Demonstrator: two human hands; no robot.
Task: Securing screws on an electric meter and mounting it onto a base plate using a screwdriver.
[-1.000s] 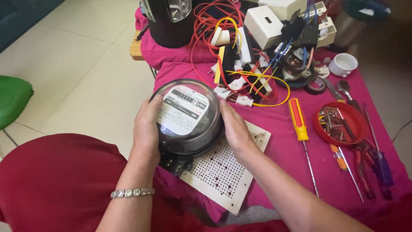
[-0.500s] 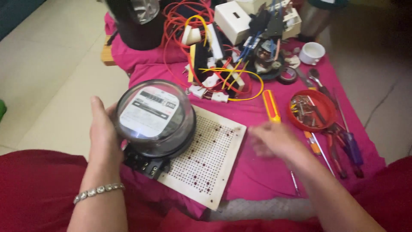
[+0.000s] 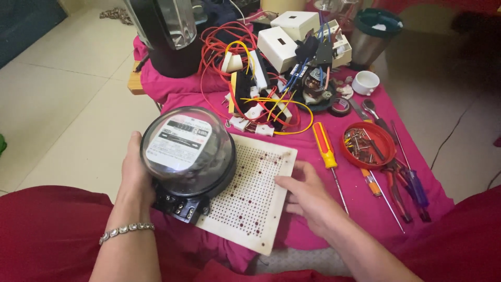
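A round electricity meter (image 3: 188,151) with a clear dome and black base rests on the left part of a white perforated board (image 3: 258,193). My left hand (image 3: 134,172) grips the meter's left side; a beaded bracelet circles that wrist. My right hand (image 3: 308,193) lies flat, fingers spread, on the board's right edge and the pink cloth, holding nothing. A red-and-yellow screwdriver (image 3: 326,149) lies just right of the board, close to my right hand.
A tangle of red and yellow wires with white connectors (image 3: 255,96) lies behind the board. A red dish of screws (image 3: 368,143), pliers and screwdrivers (image 3: 404,183) sit at right. Farther back stand a black appliance (image 3: 169,36), white boxes (image 3: 284,44), a white cup (image 3: 365,82).
My right hand let go of the meter, swung out to the right, then came back to rest on the board's right edge. The left hand keeps its hold on the meter.
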